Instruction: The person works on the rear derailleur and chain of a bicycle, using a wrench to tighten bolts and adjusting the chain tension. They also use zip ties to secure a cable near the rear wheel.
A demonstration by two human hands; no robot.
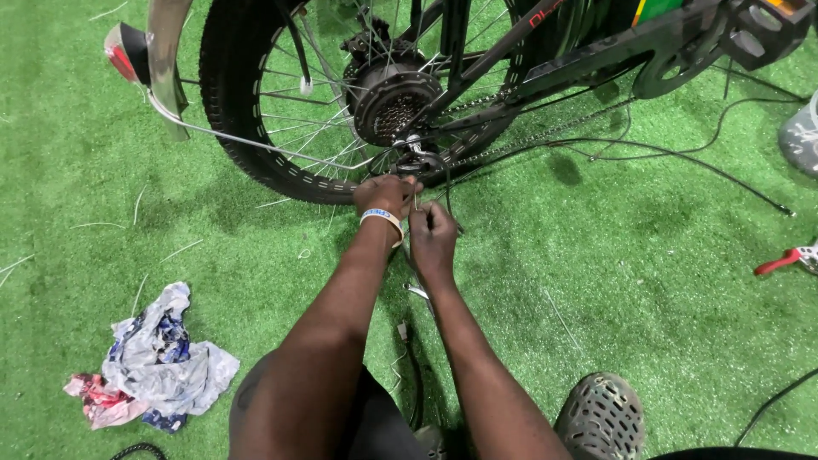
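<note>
While the left hand (385, 194) is pinching closed at the rear derailleur (415, 159) under the wheel hub and the right hand (432, 237) is gripping a thin cable (446, 192) just below, fingers are risking a snag in the nearby chain (545, 135), or the cable slipping free.

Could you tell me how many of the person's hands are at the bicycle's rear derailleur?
2: the left hand reaches just under the rear derailleur, and the right hand sits beside and below it, pinching a thin cable. No other hands show.
</note>
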